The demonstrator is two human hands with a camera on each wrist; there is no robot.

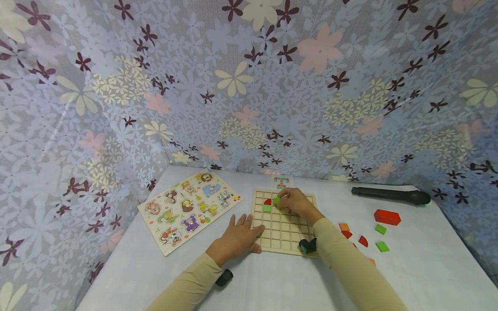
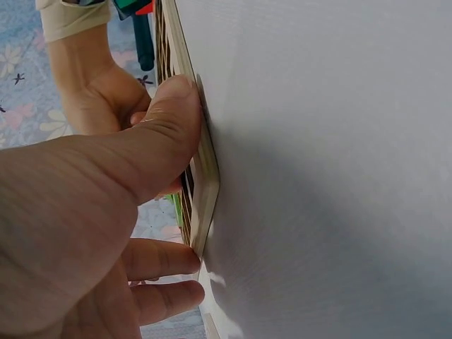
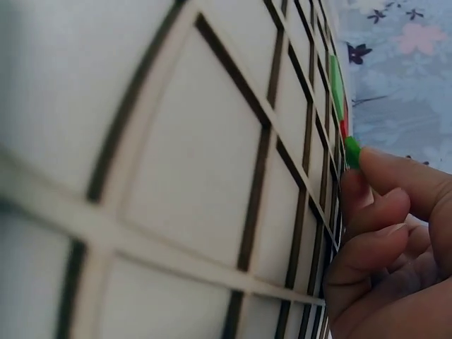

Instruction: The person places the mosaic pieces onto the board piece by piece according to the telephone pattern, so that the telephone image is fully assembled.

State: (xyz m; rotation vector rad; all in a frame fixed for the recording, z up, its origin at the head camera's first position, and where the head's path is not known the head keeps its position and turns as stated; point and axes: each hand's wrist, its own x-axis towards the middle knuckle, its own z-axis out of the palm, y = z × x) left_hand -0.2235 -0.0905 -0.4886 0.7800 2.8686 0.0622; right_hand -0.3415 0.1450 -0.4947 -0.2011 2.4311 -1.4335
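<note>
A square wooden grid board (image 1: 276, 237) lies on the white table. Over its far rows my right hand (image 1: 295, 202) pinches a small green tile (image 1: 276, 201) between thumb and index finger; the right wrist view shows this tile (image 3: 353, 152) at the fingertips. In cells just left of it sit a red quarter-round tile (image 1: 267, 201) and a green square tile (image 1: 267, 208). My left hand (image 1: 239, 237) rests at the board's left edge with fingers spread. Its thumb (image 2: 173, 106) presses on the rim in the left wrist view.
A small pattern card (image 1: 288, 181) lies behind the board. Left stands an animal puzzle board (image 1: 179, 211). To the right are loose green tiles (image 1: 382, 246), red tiles (image 1: 363, 241), orange tiles (image 1: 344, 226), a red block (image 1: 387, 217) and a black microphone-like stick (image 1: 389, 195).
</note>
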